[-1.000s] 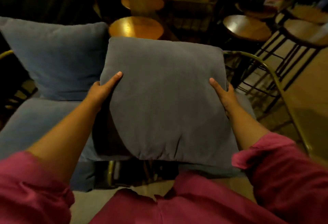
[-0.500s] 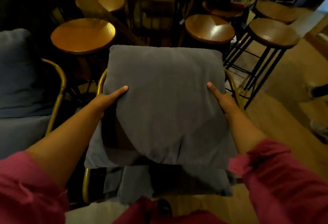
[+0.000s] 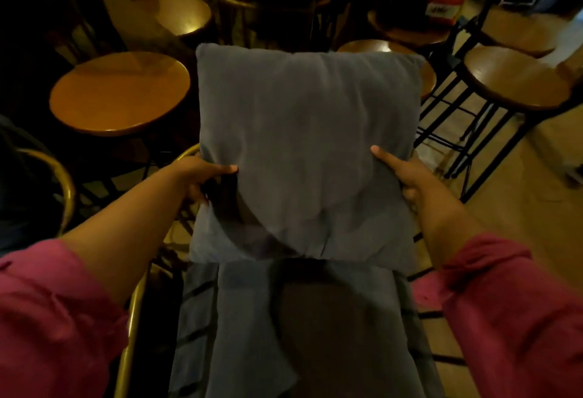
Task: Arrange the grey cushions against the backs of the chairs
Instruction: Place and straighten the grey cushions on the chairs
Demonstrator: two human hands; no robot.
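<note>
— Both hands on it? Where is the cushion?

— Yes. My left hand pinches the left edge of the grey cushion, thumb on the front and fingers tucked behind. My right hand clamps the right edge the same way. I hold the cushion upright over the far end of the chair, its lower edge meeting the grey seat pad.

— Is it against the chair's back?

— I cannot tell; the cushion hides whatever is behind it. Only a bit of the brass-coloured chair frame shows at my left, curving up toward my left hand.

— What surrounds the chair?

— Crowded. A round wooden table stands just beyond on the left, with another lit one further back. On the right, a wooden stool on black metal legs stands near the cushion's edge, and one more round top peeks out right behind the cushion. Another brass chair arm curves at the far left. My pink sleeves fill the lower corners.
</note>
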